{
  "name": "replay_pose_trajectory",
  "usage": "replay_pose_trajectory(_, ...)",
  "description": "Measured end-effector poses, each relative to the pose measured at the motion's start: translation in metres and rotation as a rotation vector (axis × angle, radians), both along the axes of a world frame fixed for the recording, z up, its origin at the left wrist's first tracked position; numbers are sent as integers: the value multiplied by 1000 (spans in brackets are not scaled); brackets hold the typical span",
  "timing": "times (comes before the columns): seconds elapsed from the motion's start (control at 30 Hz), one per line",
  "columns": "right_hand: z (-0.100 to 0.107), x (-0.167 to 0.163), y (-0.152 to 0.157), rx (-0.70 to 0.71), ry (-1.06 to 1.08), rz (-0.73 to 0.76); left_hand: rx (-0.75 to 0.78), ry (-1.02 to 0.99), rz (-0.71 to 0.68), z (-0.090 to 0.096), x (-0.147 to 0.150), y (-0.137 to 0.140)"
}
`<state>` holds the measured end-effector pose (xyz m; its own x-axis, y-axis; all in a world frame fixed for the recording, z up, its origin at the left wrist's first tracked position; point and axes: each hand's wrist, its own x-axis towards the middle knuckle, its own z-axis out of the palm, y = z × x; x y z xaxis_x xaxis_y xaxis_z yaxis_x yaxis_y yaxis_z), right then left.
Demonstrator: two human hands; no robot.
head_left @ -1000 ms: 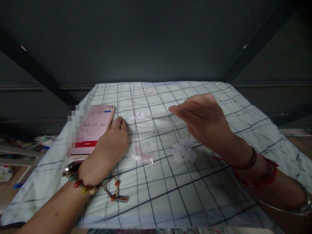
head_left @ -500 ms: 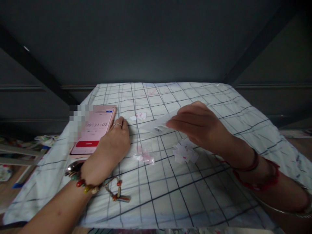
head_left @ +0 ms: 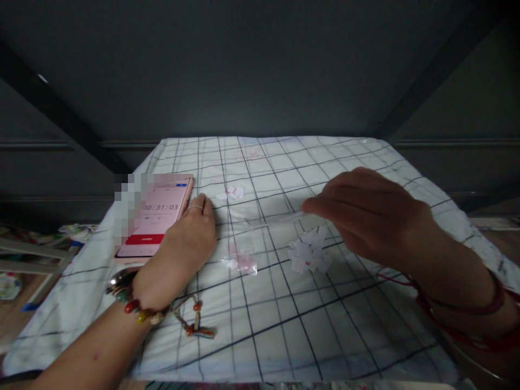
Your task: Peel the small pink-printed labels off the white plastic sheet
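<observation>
My left hand (head_left: pixel 190 233) lies on the cloth with its fingers stretched forward, touching the right edge of a phone (head_left: pixel 160 216); nothing is in it. Above the table, my right hand (head_left: pixel 365 214) pinches one end of a thin translucent plastic bag (head_left: pixel 280 219), which I see nearly edge-on. Below that bag is a pile of small white paper slips (head_left: pixel 307 250). A small clear packet (head_left: pixel 242 259) with something pinkish lies between my hands. Farther back rests a smaller heap of paper slips (head_left: pixel 231 192) with pink marks.
A white cloth with dark grid lines (head_left: pixel 276 336) covers the table. The phone displays a running timer. A dark panel (head_left: pixel 260 70) stands behind the table's far edge. Off to the left is a pale rack (head_left: pixel 36 265). A beaded bracelet's tassel (head_left: pixel 201 330) trails by my left wrist.
My right hand has moved right and toward me with the plastic bag, which has turned from showing its face to almost edge-on. My left hand stays put.
</observation>
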<state>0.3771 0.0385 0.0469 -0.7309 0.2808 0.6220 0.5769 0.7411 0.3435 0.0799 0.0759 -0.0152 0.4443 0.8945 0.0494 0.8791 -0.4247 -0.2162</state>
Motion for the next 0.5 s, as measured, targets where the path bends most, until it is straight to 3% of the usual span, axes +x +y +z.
replay_pose_trajectory(0.27,-5,-11,6,82,74,-96,10,-98,-53,-1,-10,1)
replay_pose_trajectory(0.4,-2,-20,0,-50,-3,-21,-2,-63,-96,-1,-11,1)
replay_pose_trajectory(0.5,5,-12,-5,-70,71,-2,-2,-60,-82,-1,-12,2)
